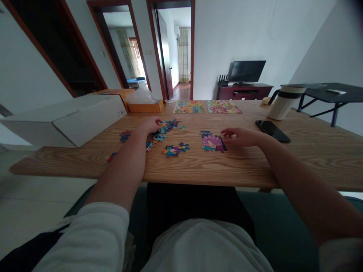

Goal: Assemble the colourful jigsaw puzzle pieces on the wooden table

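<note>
My left hand [151, 124] is at the left edge of a loose pile of jigsaw puzzle pieces [169, 125], its fingers curled in. Whether a piece is between those fingers is hidden. My right hand [239, 136] hovers or rests at the right side of a joined purple puzzle section [213, 143], fingers apart and nothing visible in them. Between the two hands, nearer the table's front edge, lies a small joined cluster of puzzle pieces [175, 150]. Further pieces [125, 135] lie left of my left forearm, and a red one [112, 157] is partly covered by it.
Two colourful picture sheets [189, 107] lie at the back of the wooden table [181, 170]. To the left are a white box [87, 119] and an orange tray [146, 107] with clear plastic. A phone [272, 130] and a lidded mug [286, 104] stand right.
</note>
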Demonstrator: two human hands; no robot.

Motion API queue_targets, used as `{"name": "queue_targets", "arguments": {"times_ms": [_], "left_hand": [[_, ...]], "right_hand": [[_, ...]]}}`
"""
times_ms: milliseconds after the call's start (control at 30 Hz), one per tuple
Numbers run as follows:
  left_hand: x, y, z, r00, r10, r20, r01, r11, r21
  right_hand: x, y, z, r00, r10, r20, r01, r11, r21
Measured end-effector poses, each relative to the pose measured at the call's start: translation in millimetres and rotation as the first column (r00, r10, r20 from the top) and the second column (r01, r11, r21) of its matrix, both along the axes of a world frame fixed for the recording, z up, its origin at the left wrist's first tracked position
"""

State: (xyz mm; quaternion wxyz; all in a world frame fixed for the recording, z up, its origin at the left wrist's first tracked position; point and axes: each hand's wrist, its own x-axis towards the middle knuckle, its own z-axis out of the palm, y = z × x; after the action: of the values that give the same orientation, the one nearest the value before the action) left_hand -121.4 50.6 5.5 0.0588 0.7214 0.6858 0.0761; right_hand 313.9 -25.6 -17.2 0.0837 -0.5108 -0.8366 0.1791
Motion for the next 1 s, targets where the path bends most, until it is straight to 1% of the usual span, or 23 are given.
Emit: {"name": "queue_targets", "arguments": {"times_ms": [100, 133, 200, 267, 333, 400, 467, 533, 600, 700, 800, 867, 933, 1000], "left_hand": [[7.2, -5.3, 6.8, 0.999, -0.031, -0.04, 0.031, 1.0, 0.003], [11.0, -9.0, 10.6, 0.997, -0.057, -0.05, 0.056, 0.998, -0.016], [20.1, -19.6, 19.9, 0.988, -0.141, -0.057, 0.135, 0.986, -0.097], [31.2, -33.9, 30.1, 0.967, -0.25, -0.051, 0.235, 0.95, -0.206], [43.5, -49.7, 38.3, 0.935, -0.351, -0.053, 0.321, 0.9, -0.296], [55.6, -64.1, 42.5, 0.906, -0.415, -0.077, 0.362, 0.857, -0.367], [66.4, -74.4, 42.7, 0.889, -0.446, -0.107, 0.369, 0.835, -0.409], [74.3, -79.7, 40.2, 0.886, -0.446, -0.127, 0.359, 0.833, -0.422], [78.8, -81.0, 36.9, 0.895, -0.425, -0.136, 0.338, 0.845, -0.414], [79.7, -79.2, 33.4, 0.904, -0.408, -0.129, 0.327, 0.853, -0.405], [77.0, -76.7, 32.8, 0.906, -0.414, -0.092, 0.343, 0.843, -0.414], [75.9, -75.2, 32.8, 0.9, -0.434, -0.041, 0.379, 0.825, -0.42], [78.0, -74.1, 31.9, 0.88, -0.472, 0.054, 0.447, 0.785, -0.428], [85.0, -74.3, 29.0, 0.842, -0.509, 0.179, 0.535, 0.742, -0.405]], "right_hand": [[1.4, 1.3, -0.7, 1.0, 0.024, -0.017, -0.024, 1.0, 0.005], [1.6, 1.5, -0.6, 0.999, 0.027, -0.02, -0.027, 1.0, 0.003], [1.9, 1.4, -0.1, 0.999, 0.028, -0.018, -0.028, 1.0, 0.001], [1.7, 0.9, 0.6, 1.0, 0.026, -0.013, -0.027, 1.0, -0.005], [1.5, 0.3, 0.8, 1.0, 0.024, -0.016, -0.024, 1.0, -0.009], [1.4, 0.0, 0.4, 1.0, 0.014, -0.017, -0.014, 1.0, -0.007], [1.5, 0.0, -0.4, 1.0, 0.009, -0.011, -0.009, 1.0, -0.001], [1.7, 0.1, -0.8, 1.0, 0.014, -0.003, -0.014, 1.0, -0.005], [2.0, 0.1, -0.6, 1.0, 0.02, 0.001, -0.02, 1.0, -0.012], [1.4, -1.0, 0.8, 1.0, 0.01, 0.013, -0.009, 1.0, -0.016], [-1.8, -4.3, 2.8, 1.0, -0.017, 0.023, 0.018, 1.0, -0.025], [-5.7, -7.7, 4.2, 0.999, -0.025, 0.022, 0.026, 0.999, -0.027], [-10.5, -11.6, 5.4, 1.0, -0.008, 0.023, 0.008, 1.0, -0.018], [-15.1, -15.1, 6.5, 0.999, 0.015, 0.032, -0.015, 1.0, 0.002]]}}
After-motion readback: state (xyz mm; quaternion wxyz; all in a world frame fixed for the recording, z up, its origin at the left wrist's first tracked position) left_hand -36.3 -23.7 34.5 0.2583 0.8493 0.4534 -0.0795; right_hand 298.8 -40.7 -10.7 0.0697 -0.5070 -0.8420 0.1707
